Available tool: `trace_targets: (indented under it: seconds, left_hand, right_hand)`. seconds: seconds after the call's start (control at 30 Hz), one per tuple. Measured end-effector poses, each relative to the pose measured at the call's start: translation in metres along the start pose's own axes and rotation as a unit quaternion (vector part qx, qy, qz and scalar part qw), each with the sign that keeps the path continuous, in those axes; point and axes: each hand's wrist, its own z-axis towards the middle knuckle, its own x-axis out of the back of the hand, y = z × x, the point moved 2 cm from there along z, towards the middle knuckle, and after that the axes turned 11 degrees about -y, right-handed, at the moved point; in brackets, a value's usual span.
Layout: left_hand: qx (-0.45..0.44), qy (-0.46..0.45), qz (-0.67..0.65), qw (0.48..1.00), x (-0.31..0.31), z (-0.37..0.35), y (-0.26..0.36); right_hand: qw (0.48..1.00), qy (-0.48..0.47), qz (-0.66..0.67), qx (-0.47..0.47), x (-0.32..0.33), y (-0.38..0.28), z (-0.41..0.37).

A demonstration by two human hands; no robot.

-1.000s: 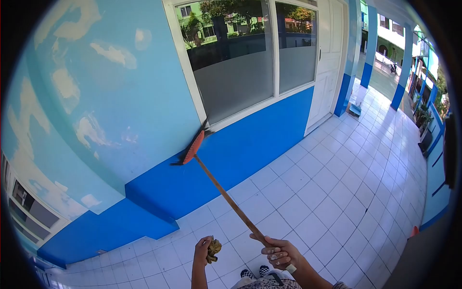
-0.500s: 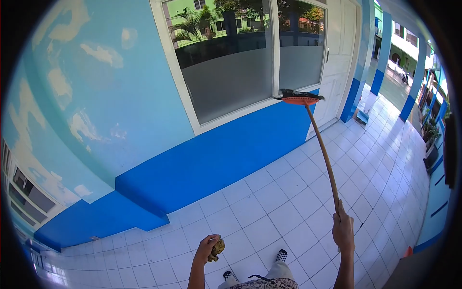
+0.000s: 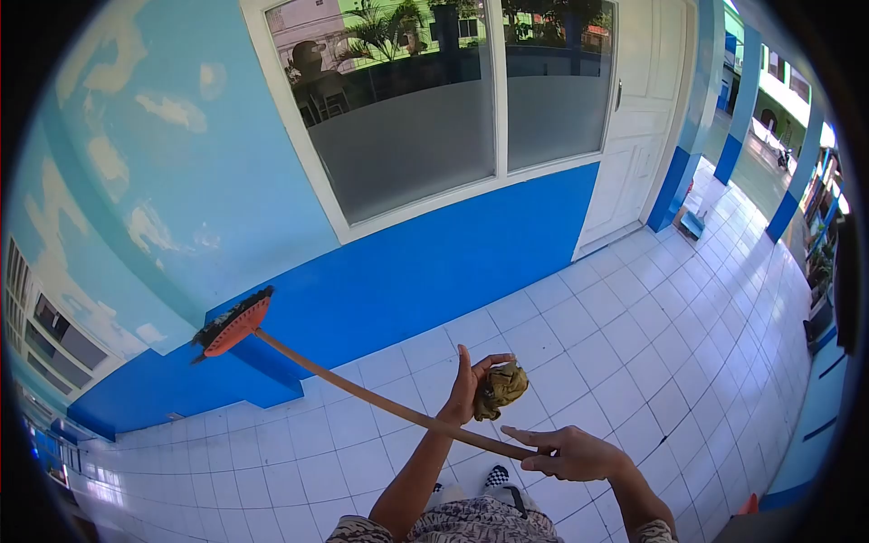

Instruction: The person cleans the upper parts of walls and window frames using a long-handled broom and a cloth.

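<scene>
A broom with an orange head (image 3: 237, 328) and dark bristles is held up off the floor, its head at the left before the blue lower wall. Its long wooden handle (image 3: 362, 391) slants down to the right. My right hand (image 3: 572, 454) grips the handle near its end, with the index finger stretched out. My left hand (image 3: 472, 385) holds a crumpled olive-brown cloth (image 3: 501, 391) against its fingers, thumb pointing up. The handle passes across my left wrist; whether it touches is unclear.
White floor tiles (image 3: 516, 312) run along the blue wall (image 3: 434, 262). Above it is a white-framed window (image 3: 407, 136), with a white door (image 3: 634, 118) to its right. A blue dustpan (image 3: 692, 224) stands by a pillar. An orange object (image 3: 749, 504) lies at the lower right.
The broom head has swung from the window's lower edge down to the left. My right hand has moved left and my left hand has moved up and right with the cloth, bringing them closer together.
</scene>
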Motion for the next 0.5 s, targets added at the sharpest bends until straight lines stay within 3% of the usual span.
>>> trace_targets:
  seconds: [0.07,0.1,0.17,0.23,0.3,0.37,0.43,0.5]
  left_hand:
    - [0.006,0.007,0.041,0.999,0.003,-0.003,-0.005]
    - [0.006,0.008,0.039,0.999,0.009,-0.009,-0.009]
    - [0.023,0.066,0.102,0.992,0.026,-0.028,-0.021]
    - [0.042,0.071,0.048,0.995,0.038,-0.045,-0.024]
    - [0.055,0.115,0.071,0.989,0.048,-0.06,-0.029]
    - [0.048,0.123,0.072,0.989,0.051,-0.069,-0.027]
    - [0.048,0.121,0.089,0.987,0.044,-0.075,-0.015]
    - [0.047,0.121,0.103,0.986,0.042,-0.065,-0.005]
  right_hand:
    - [0.996,0.017,-0.018,0.087,-0.001,0.024,-0.023]
    - [0.996,0.016,-0.017,0.086,0.001,0.025,-0.038]
    - [0.987,0.161,0.004,0.018,0.011,0.024,-0.066]
    - [0.938,0.342,-0.049,0.038,0.022,0.03,-0.074]
    - [0.886,0.446,-0.128,-0.015,0.045,0.038,-0.063]
    - [0.846,0.492,-0.185,-0.087,0.067,0.048,-0.033]
    - [0.824,0.525,-0.192,-0.096,0.09,0.067,0.0]
    - [0.841,0.499,-0.191,-0.083,0.088,0.051,0.026]
